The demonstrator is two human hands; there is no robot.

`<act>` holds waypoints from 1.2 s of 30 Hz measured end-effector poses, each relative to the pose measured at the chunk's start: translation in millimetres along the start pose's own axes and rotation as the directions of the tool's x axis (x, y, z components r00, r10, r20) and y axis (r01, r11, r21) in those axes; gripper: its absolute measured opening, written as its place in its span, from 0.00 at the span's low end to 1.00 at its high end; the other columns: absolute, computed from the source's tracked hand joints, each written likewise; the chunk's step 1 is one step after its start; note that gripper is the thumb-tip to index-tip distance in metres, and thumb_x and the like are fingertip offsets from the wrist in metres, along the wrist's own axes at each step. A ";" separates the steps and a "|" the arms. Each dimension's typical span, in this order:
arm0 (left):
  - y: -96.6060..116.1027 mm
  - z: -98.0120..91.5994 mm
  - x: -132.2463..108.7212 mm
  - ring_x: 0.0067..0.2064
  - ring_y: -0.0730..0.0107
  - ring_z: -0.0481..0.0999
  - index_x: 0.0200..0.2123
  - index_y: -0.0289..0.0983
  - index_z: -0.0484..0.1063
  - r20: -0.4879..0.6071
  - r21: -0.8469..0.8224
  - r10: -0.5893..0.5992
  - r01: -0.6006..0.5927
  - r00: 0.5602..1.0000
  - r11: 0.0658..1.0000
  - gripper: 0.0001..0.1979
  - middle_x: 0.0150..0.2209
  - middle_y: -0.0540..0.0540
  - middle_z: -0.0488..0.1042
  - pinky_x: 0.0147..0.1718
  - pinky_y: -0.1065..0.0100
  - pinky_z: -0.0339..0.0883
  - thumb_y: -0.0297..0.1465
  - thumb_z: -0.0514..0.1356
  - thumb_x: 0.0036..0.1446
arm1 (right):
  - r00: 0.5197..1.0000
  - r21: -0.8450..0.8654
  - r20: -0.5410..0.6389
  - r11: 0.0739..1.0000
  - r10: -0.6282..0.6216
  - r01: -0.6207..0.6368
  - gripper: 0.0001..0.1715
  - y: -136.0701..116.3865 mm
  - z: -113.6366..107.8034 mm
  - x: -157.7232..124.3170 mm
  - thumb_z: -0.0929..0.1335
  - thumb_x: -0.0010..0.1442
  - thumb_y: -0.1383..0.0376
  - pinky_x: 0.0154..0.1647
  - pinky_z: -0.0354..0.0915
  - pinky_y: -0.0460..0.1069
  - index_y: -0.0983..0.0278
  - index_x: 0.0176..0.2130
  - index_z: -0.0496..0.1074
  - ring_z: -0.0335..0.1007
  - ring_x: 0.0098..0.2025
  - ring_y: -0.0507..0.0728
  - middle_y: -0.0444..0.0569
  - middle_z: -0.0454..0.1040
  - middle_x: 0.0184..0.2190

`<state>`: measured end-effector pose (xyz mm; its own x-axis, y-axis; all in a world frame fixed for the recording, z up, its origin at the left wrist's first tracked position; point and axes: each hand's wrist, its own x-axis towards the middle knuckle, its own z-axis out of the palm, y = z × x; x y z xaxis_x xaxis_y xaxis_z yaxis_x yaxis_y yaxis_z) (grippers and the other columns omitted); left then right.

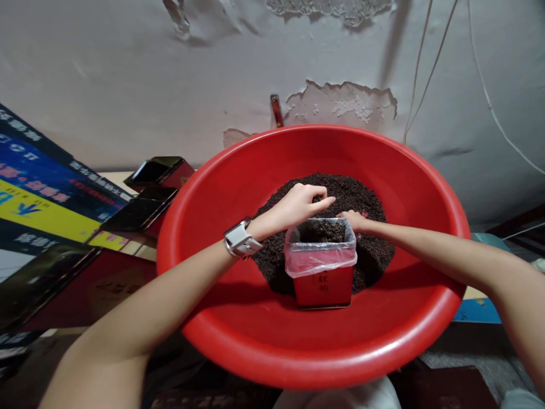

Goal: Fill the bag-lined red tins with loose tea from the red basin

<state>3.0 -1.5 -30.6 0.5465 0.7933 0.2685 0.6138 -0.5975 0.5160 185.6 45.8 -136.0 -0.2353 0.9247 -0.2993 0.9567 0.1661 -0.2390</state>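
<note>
A red tin (323, 287) with dark lettering stands on the floor of a large red basin (238, 335). Its mouth is lined with a clear plastic bag (321, 258) folded down over the rim, and dark leaves show inside. Behind and around the tin spreads a heap of dark, loose tea leaves (272, 258). My left hand (300, 203), with a pale watch on its wrist, is above the heap behind the tin, its fingers curled in. My right hand (354, 220) is closed low by the tin's far right corner; its fingertips are hidden, and whether it touches the bag I cannot tell.
Open dark red tins (123, 278) lie to the left of the basin beside printed boxes (46, 187). A wall (213, 85) with peeling paint rises behind. Thin cables (489, 94) hang at the right, and a blue-edged board (479, 311) shows below the basin's right rim.
</note>
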 end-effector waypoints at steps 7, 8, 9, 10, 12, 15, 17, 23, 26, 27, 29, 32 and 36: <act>-5.8 0.7 4.1 0.23 0.76 0.60 0.24 0.35 0.65 -0.136 -0.113 -0.061 0.046 0.989 0.993 0.16 0.19 0.53 0.63 0.24 0.72 0.51 0.38 0.52 0.59 | 0.966 0.166 -0.249 0.980 -0.066 0.109 0.15 -11.6 -46.2 3.8 0.68 0.52 0.61 0.42 0.62 0.48 0.63 0.41 0.74 0.71 0.41 0.58 0.49 0.76 0.36; -5.6 0.9 4.4 0.22 0.76 0.60 0.24 0.35 0.66 -0.141 -0.137 -0.067 0.048 0.988 0.989 0.16 0.19 0.53 0.64 0.24 0.72 0.51 0.38 0.52 0.59 | 0.949 0.232 -0.305 0.960 -0.082 0.157 0.13 -14.0 -51.3 2.0 0.67 0.52 0.62 0.40 0.62 0.48 0.64 0.38 0.74 0.70 0.39 0.57 0.48 0.75 0.34; -5.0 1.1 4.5 0.22 0.76 0.61 0.24 0.35 0.66 -0.145 -0.163 -0.073 0.049 0.987 0.985 0.15 0.19 0.53 0.64 0.24 0.72 0.52 0.38 0.51 0.60 | 0.930 0.302 -0.355 0.929 -0.097 0.213 0.11 -16.7 -55.6 -0.3 0.67 0.51 0.62 0.39 0.61 0.47 0.64 0.36 0.73 0.68 0.37 0.55 0.46 0.74 0.32; -4.1 1.2 4.4 0.22 0.76 0.62 0.25 0.35 0.65 -0.149 -0.188 -0.078 0.049 0.986 0.981 0.15 0.19 0.53 0.64 0.24 0.73 0.53 0.38 0.51 0.60 | 0.910 0.379 -0.398 0.884 -0.111 0.274 0.10 -19.7 -59.0 -3.3 0.67 0.50 0.62 0.37 0.60 0.47 0.65 0.34 0.72 0.67 0.35 0.54 0.45 0.73 0.30; -1.7 1.4 4.0 0.21 0.76 0.62 0.25 0.36 0.64 -0.163 -0.233 -0.083 0.043 0.983 0.972 0.15 0.18 0.53 0.64 0.24 0.73 0.55 0.38 0.51 0.60 | 0.886 0.547 -0.443 0.741 -0.138 0.389 0.11 -26.7 -63.0 -10.8 0.67 0.49 0.60 0.33 0.59 0.46 0.65 0.31 0.70 0.64 0.31 0.52 0.42 0.70 0.26; 1.2 0.8 3.5 0.21 0.76 0.63 0.24 0.36 0.63 -0.200 -0.302 -0.093 0.029 0.975 0.953 0.16 0.18 0.54 0.63 0.23 0.73 0.56 0.38 0.50 0.61 | 0.880 0.751 -0.431 0.463 -0.198 0.471 0.13 -38.5 -63.2 -24.2 0.68 0.47 0.57 0.32 0.59 0.45 0.65 0.28 0.68 0.62 0.29 0.50 0.41 0.68 0.25; 1.5 -0.3 3.8 0.20 0.77 0.63 0.24 0.36 0.64 -0.228 -0.358 -0.113 0.025 0.967 0.933 0.17 0.18 0.54 0.64 0.23 0.73 0.57 0.39 0.50 0.61 | 0.900 0.833 -0.376 0.345 -0.220 0.432 0.12 -45.7 -61.2 -32.4 0.69 0.45 0.58 0.31 0.60 0.45 0.65 0.28 0.67 0.63 0.28 0.50 0.41 0.68 0.24; -1.2 -4.4 5.3 0.18 0.78 0.63 0.26 0.36 0.65 -0.242 -0.484 -0.192 0.053 0.951 0.873 0.17 0.17 0.54 0.64 0.20 0.74 0.58 0.41 0.52 0.61 | 0.943 0.955 -0.164 0.193 -0.290 0.225 0.13 -56.2 -53.6 -46.4 0.71 0.45 0.60 0.29 0.67 0.48 0.64 0.30 0.69 0.68 0.24 0.52 0.43 0.72 0.23; -2.2 -4.4 5.6 0.19 0.77 0.64 0.26 0.36 0.65 -0.251 -0.470 -0.195 0.057 0.948 0.881 0.17 0.16 0.55 0.63 0.21 0.74 0.58 0.41 0.52 0.61 | 0.938 0.966 -0.137 0.167 -0.318 0.197 0.13 -57.0 -51.5 -48.7 0.72 0.45 0.59 0.28 0.69 0.50 0.64 0.29 0.70 0.70 0.23 0.53 0.43 0.73 0.22; -2.4 -4.1 5.7 0.19 0.77 0.64 0.26 0.35 0.65 -0.259 -0.457 -0.191 0.055 0.947 0.888 0.16 0.16 0.55 0.63 0.21 0.74 0.58 0.40 0.52 0.61 | 0.936 0.966 -0.135 0.167 -0.325 0.198 0.13 -57.1 -51.2 -49.1 0.72 0.45 0.59 0.28 0.70 0.50 0.64 0.29 0.70 0.70 0.23 0.53 0.43 0.73 0.22; -2.8 -3.5 5.9 0.20 0.77 0.65 0.26 0.35 0.66 -0.268 -0.434 -0.184 0.052 0.946 0.900 0.16 0.16 0.55 0.63 0.22 0.74 0.58 0.39 0.52 0.61 | 0.930 0.962 -0.138 0.177 -0.342 0.207 0.13 -57.1 -50.7 -49.6 0.72 0.46 0.58 0.28 0.70 0.50 0.65 0.27 0.70 0.70 0.24 0.53 0.44 0.73 0.22; -3.3 -3.1 6.1 0.20 0.77 0.64 0.26 0.35 0.66 -0.268 -0.422 -0.181 0.053 0.946 0.905 0.16 0.16 0.55 0.63 0.22 0.74 0.57 0.38 0.51 0.61 | 0.924 0.958 -0.134 0.192 -0.359 0.214 0.15 -56.5 -49.9 -49.3 0.72 0.48 0.56 0.30 0.69 0.49 0.65 0.25 0.70 0.71 0.25 0.53 0.45 0.72 0.22; -4.6 -3.1 6.3 0.19 0.77 0.63 0.27 0.35 0.66 -0.253 -0.421 -0.191 0.070 0.948 0.904 0.16 0.16 0.55 0.62 0.22 0.74 0.57 0.39 0.51 0.61 | 0.922 0.950 -0.133 0.220 -0.363 0.223 0.15 -54.8 -48.8 -48.1 0.71 0.49 0.55 0.32 0.68 0.49 0.65 0.24 0.71 0.71 0.26 0.53 0.45 0.74 0.23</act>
<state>1.8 6.6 -28.8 0.2567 0.8963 0.3618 0.3531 -0.4354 0.8281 152.9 9.0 -63.4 -0.5415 0.8381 -0.0665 -0.0051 -0.0823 -0.9966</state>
